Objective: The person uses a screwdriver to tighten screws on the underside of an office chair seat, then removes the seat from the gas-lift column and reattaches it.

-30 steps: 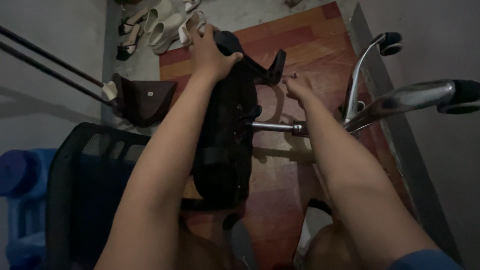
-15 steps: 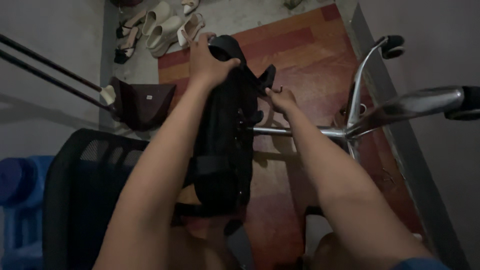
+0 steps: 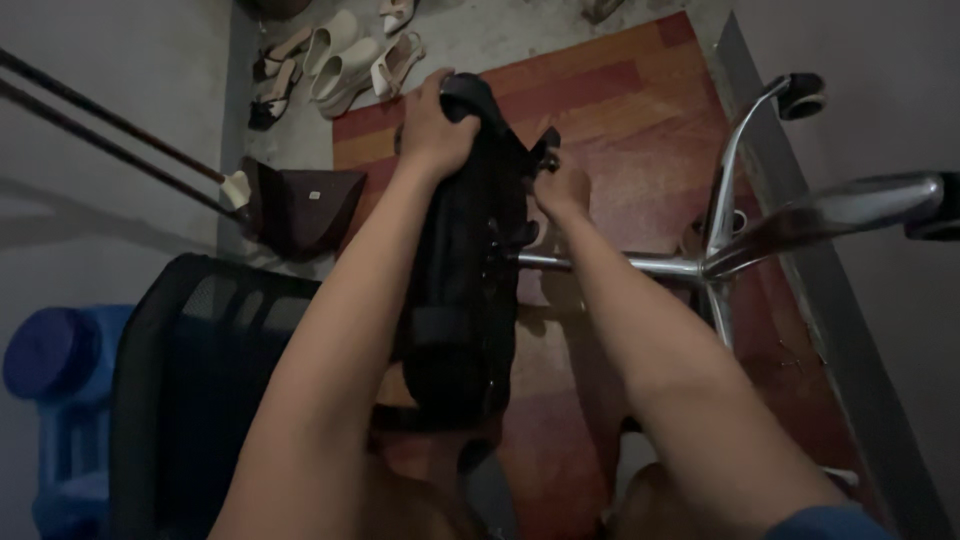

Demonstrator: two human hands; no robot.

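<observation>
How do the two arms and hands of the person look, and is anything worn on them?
Both arms are bare from the hands up to the bottom edge of the picture. The left hand and the right hand wear no gloves, and no ring, watch or bracelet shows, though the light is dim. A bit of blue cloth shows at the right upper arm, perhaps a sleeve.

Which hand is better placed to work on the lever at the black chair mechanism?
Right hand: it already touches the mechanism's side lever. The left hand grips the top end.
</observation>
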